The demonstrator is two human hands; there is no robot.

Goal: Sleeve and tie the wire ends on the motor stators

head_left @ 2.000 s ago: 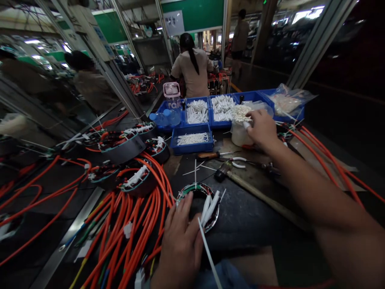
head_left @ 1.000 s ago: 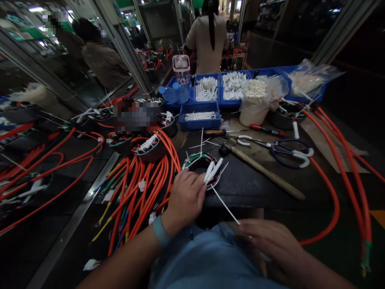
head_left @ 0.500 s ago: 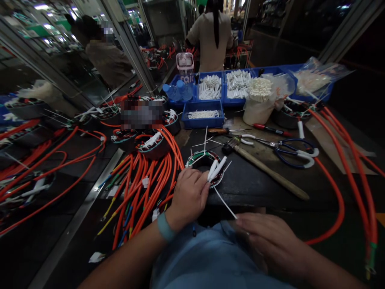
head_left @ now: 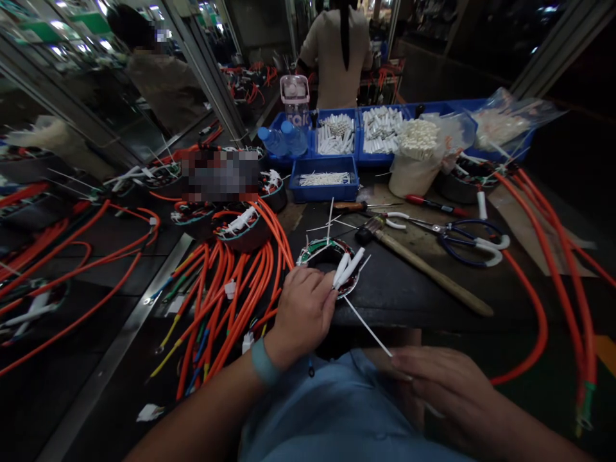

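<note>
My left hand is closed on the near left side of a ring-shaped motor stator with green and red windings, lying near the table's front edge. Thick white sleeves stick up beside my left fingertips. From the stator's near rim a thin white cable tie runs down and right, stretched straight. My right hand pinches its far end between thumb and fingers, low in front of the table. Another thin white tie stands up from the stator's far side.
Behind the stator lie a hammer, scissors and a screwdriver. Blue bins of white ties and sleeves line the back. Orange cables from other stators spread left; more orange cables hang at right. Two people are beyond.
My right hand has moved slightly right and down, away from the stator, and more of the cable tie shows between them. My left hand keeps its hold on the stator.
</note>
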